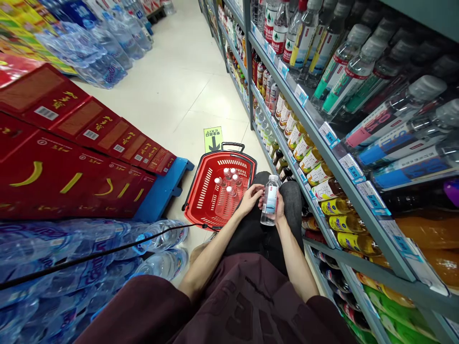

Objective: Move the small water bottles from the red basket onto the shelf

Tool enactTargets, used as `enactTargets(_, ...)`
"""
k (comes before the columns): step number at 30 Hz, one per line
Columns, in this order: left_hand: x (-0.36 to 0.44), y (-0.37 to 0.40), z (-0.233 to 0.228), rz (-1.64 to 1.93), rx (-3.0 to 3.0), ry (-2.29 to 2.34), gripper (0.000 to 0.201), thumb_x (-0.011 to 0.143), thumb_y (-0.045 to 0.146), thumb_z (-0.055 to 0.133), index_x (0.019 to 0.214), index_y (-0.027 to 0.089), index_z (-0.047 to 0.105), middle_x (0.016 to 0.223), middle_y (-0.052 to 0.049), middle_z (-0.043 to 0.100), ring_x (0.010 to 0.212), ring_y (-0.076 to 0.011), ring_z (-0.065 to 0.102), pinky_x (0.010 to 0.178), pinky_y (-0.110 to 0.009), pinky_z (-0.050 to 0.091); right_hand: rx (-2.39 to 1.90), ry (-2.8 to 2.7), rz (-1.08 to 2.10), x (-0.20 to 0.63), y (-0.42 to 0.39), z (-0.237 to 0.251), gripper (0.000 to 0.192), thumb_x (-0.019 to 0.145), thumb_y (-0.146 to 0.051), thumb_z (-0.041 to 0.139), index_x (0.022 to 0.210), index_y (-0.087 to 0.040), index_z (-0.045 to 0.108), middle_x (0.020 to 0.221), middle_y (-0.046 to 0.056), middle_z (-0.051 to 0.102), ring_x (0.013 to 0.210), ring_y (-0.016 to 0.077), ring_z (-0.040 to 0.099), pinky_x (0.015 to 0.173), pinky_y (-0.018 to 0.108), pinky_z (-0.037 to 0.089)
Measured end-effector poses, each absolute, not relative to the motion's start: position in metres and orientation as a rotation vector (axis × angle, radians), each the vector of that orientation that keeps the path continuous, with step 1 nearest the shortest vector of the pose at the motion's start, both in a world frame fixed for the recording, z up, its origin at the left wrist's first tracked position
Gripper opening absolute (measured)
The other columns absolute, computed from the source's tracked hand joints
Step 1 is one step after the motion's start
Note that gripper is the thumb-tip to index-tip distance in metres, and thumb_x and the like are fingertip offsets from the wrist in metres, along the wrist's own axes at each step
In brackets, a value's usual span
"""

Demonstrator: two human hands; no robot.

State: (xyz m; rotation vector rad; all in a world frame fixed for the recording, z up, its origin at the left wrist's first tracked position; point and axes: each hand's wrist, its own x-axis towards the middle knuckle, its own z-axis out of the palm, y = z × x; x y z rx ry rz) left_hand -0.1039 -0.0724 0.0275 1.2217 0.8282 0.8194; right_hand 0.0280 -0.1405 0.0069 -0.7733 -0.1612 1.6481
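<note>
Bottle (270,200), one: sits clasped in the right hand (280,208) above the lap, not yet basketed. Left hand (252,196): lies beside it, fingers curled, contact unclear. Red basket (201,208): already holds seemingly five capped bottles (235,178).

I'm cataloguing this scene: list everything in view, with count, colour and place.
Held bottle: one, clear, right hand
Basket: one, red, on floor
Basket bottles: five visible, clear, in basket
Sign: one, yellow-green, on floor
Cartons: several, red, left
Pallet: one, blue, beneath cartons
Water bottles: many, clear-blue, both left corners
Packages: many, yellow, upper left
Cord: one, black, lower left
Shelving: one unit, grey, right
Shelf bottles: many, mixed colours, right
Price tags: many, white-blue, shelf edges
Trousers: one pair, dark, centre
Shirt: one, maroon, bottom
Left hand: one, bare, beside held bottle
Right hand: one, bare, around it
</note>
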Motion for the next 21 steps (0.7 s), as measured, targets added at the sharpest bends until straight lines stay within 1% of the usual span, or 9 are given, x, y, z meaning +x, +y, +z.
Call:
enactTargets(3,-0.105,-0.074,0.027,0.806,1.227,0.813,0.045,0.090,0.057,0.071,0.113,0.018,0.070,0.097,-0.006,0.072,0.081,-0.0141,0.065,0.072,-0.026,0.052,-0.698,-0.176,1.725,0.031,-0.143,0.012,0.058,0.085,-0.073,0.055,0.103,-0.018,0.064,0.080,0.011,0.077,0.086,0.0302,0.077,0.059,0.040,0.066)
enactTargets(7,-0.106,-0.075,0.027,0.790,1.242,0.803,0.044,0.091,0.057,0.070,0.110,0.017,0.071,0.095,-0.005,0.071,0.082,-0.0133,0.064,0.074,-0.025,0.052,-0.636,-0.216,1.736,0.033,-0.145,0.015,0.057,0.083,-0.071,0.053,0.105,-0.019,0.064,0.085,0.012,0.078,0.090,0.0309,0.076,0.060,0.042,0.066)
enactTargets(11,-0.106,-0.076,0.027,0.774,1.238,0.828,0.046,0.090,0.058,0.070,0.110,0.016,0.071,0.092,-0.004,0.070,0.079,-0.0129,0.065,0.074,-0.025,0.053,-0.633,-0.216,1.753,0.033,-0.146,0.016,0.056,0.081,-0.070,0.053,0.102,-0.019,0.064,0.081,0.010,0.076,0.088,0.0316,0.076,0.061,0.043,0.066)
enactTargets(14,-0.106,-0.077,0.029,0.778,1.216,0.835,0.047,0.090,0.060,0.069,0.110,0.017,0.070,0.087,-0.003,0.069,0.074,-0.0132,0.065,0.068,-0.025,0.052,-0.630,-0.230,1.753,0.031,-0.146,0.017,0.057,0.082,-0.071,0.052,0.102,-0.019,0.063,0.077,0.009,0.074,0.085,0.0306,0.075,0.061,0.042,0.066)
enactTargets(16,-0.105,-0.075,0.032,0.776,1.198,0.842,0.049,0.089,0.060,0.069,0.111,0.017,0.070,0.086,-0.004,0.068,0.074,-0.0150,0.065,0.066,-0.026,0.053,-0.639,-0.259,1.724,0.029,-0.145,0.018,0.058,0.081,-0.071,0.053,0.103,-0.019,0.063,0.076,0.008,0.073,0.082,0.0295,0.075,0.060,0.041,0.066)
enactTargets(18,-0.104,-0.071,0.038,0.777,1.193,0.843,0.049,0.088,0.059,0.070,0.113,0.017,0.070,0.095,-0.006,0.071,0.085,-0.0184,0.068,0.073,-0.028,0.055,-0.670,-0.290,1.683,0.026,-0.145,0.018,0.058,0.080,-0.072,0.054,0.103,-0.020,0.063,0.075,0.007,0.072,0.079,0.0284,0.074,0.060,0.039,0.065)
enactTargets(21,-0.099,-0.063,0.054,0.741,1.236,0.832,0.048,0.090,0.053,0.067,0.121,0.017,0.068,0.121,-0.011,0.071,0.113,-0.0240,0.066,0.089,-0.032,0.056,-0.768,-0.338,1.593,0.022,-0.143,0.015,0.057,0.080,-0.073,0.055,0.101,-0.020,0.063,0.074,0.006,0.071,0.076,0.0273,0.074,0.060,0.037,0.064)
